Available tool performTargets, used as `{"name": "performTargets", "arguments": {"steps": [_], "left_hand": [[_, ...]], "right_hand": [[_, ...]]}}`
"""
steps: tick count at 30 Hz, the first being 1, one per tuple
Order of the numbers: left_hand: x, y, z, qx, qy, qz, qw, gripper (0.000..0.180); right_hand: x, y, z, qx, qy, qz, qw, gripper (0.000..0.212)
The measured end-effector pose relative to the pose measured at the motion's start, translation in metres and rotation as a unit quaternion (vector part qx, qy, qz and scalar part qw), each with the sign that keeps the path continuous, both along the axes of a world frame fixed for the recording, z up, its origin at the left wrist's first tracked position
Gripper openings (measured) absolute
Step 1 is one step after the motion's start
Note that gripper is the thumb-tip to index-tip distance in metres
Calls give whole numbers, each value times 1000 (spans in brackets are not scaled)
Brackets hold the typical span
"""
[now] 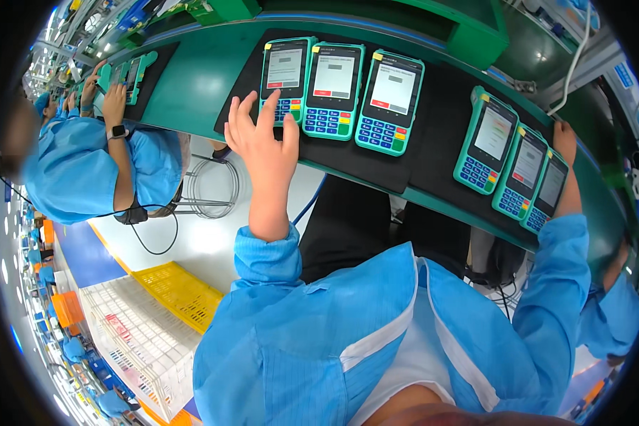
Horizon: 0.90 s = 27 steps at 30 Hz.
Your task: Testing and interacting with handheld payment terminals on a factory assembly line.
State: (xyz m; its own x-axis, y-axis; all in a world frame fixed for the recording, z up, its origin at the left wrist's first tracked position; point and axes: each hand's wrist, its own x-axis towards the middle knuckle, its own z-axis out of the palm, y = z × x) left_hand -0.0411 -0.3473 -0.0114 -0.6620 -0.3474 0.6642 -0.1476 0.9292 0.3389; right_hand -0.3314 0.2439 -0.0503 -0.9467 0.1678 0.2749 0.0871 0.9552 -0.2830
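My left hand [264, 142] is open, its fingers spread over the keypad end of a green-edged card payment terminal [286, 67]. An index fingertip is at the lower edge of that terminal's lit screen; whether it presses cannot be told. Beside it lie a second payment terminal [331, 78] and a third one [392, 89], screens lit and facing up. To the right, another three lie close together: a tilted terminal [493, 131], a middle terminal [526, 167] and an outermost terminal [552, 186]. My right hand [566, 142] is at the far side of the outermost terminal, its fingers mostly hidden.
Black mats [433, 106] cover part of the green bench [199, 78]. A co-worker in a blue jacket [85, 163] handles similar terminals [131, 74] at the left. A white cable [582, 64] hangs at the back right. On the left are a yellow crate [177, 291] and coiled cables [216, 188].
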Motion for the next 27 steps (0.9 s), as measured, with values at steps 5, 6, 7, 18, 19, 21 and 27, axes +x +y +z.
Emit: {"name": "performTargets", "arguments": {"steps": [5, 6, 7, 18, 19, 21, 27], "left_hand": [[-11, -15, -1, -46, -7, -9, 999, 40], [-13, -19, -2, -47, -9, -9, 999, 40], [-15, -23, -5, -28, 2, -12, 1000, 40], [-25, -22, 15, 90, -109, -141, 980, 98], [-24, -24, 17, 121, -116, -158, 973, 99], [-23, -34, 13, 118, -114, -194, 967, 100], [-15, -46, 15, 156, -140, -252, 945, 109]], "right_hand": [[2, -3, 4, -6, 11, -14, 1000, 45], [3, -3, 4, -9, 10, -15, 1000, 46], [3, -1, 3, -8, 9, -17, 1000, 46], [1, 10, 2, 7, 8, -7, 1000, 46], [4, 3, 4, 0, 11, -8, 1000, 46], [8, -4, 8, -11, 10, -8, 1000, 45], [13, -21, 12, 2, 24, -8, 1000, 45]]}}
